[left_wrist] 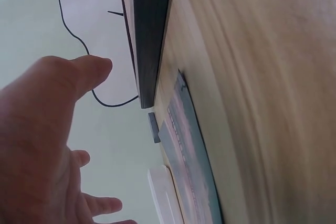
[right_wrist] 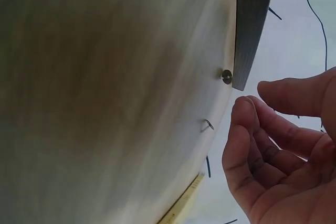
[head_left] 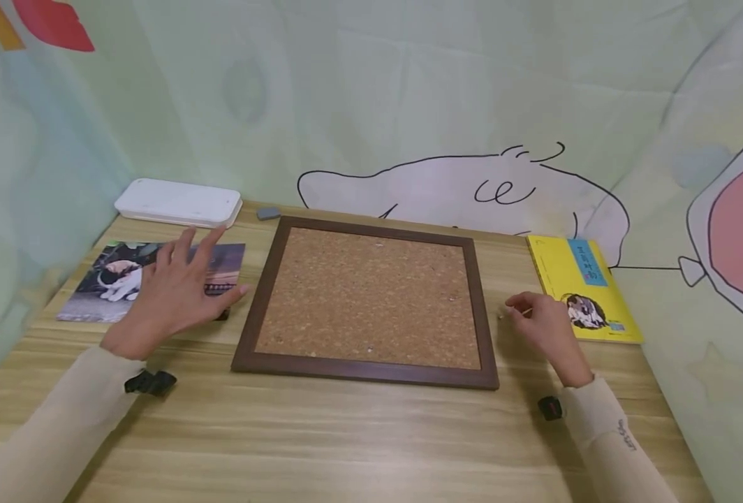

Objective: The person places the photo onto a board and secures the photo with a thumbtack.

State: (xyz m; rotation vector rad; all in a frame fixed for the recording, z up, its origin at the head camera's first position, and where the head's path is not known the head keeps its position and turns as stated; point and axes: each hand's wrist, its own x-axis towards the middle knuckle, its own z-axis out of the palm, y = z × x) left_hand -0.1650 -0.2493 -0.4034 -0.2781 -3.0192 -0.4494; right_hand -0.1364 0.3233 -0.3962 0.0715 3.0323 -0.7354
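Observation:
A brown-framed corkboard (head_left: 359, 300) lies flat on the table between the hands, with several small shiny tacks on its cork. Over a printed photo (head_left: 89, 307) of a cat, the left hand (head_left: 177, 290) is spread, palm down; the left wrist view has its thumb and fingers apart with nothing between them. Right of the board, the right hand (head_left: 544, 325) has its fingers loosely bent. In the right wrist view its thumb stands apart from the fingertips, and nothing shows between them. Two metal thumbtacks, one round-headed tack (right_wrist: 227, 77) and one tilted tack (right_wrist: 209, 125), lie near it on the tabletop.
A yellow book (head_left: 613, 307) with a cat picture lies at the right, partly behind the right hand. A white case (head_left: 179, 200) and a small grey block (head_left: 268, 213) stand at the back left. A printed cloth (head_left: 409, 91) hangs along the table's back and sides.

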